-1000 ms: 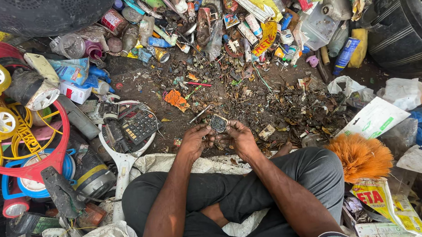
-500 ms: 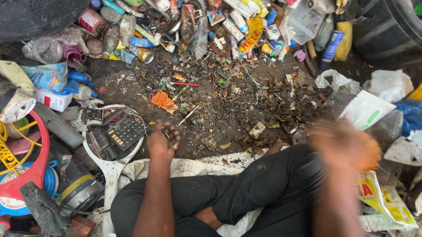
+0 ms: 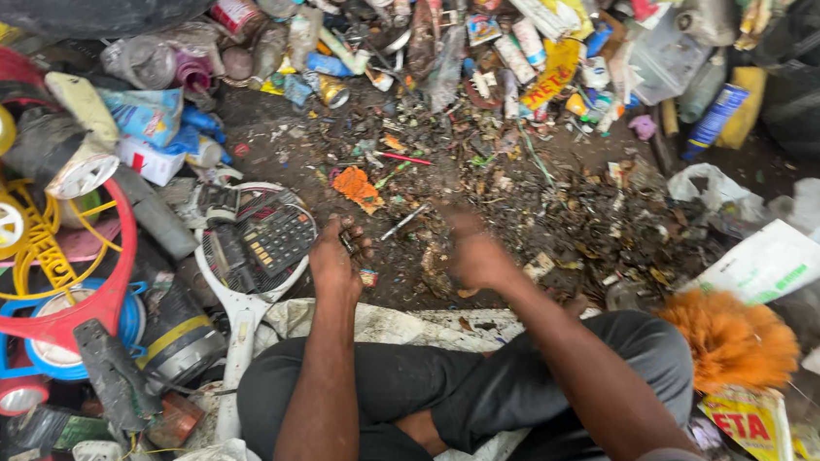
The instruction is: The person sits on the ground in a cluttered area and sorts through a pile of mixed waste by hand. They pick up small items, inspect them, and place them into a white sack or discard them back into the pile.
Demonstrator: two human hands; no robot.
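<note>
The left hand (image 3: 336, 258) rests low over the dark, debris-strewn ground (image 3: 565, 218), fingers curled around a small dark object (image 3: 347, 241) (too small to identify), just beside the black calculator (image 3: 277, 237) lying on a white racket frame (image 3: 241, 312). The right hand (image 3: 475, 251) is blurred, positioned over the dirt near a thin pale stick (image 3: 403, 223); whether its fingers hold anything cannot be determined. An orange scrap (image 3: 358, 187) lies just beyond both hands, and an orange brush head (image 3: 731, 340) sits beside the right knee.
</note>
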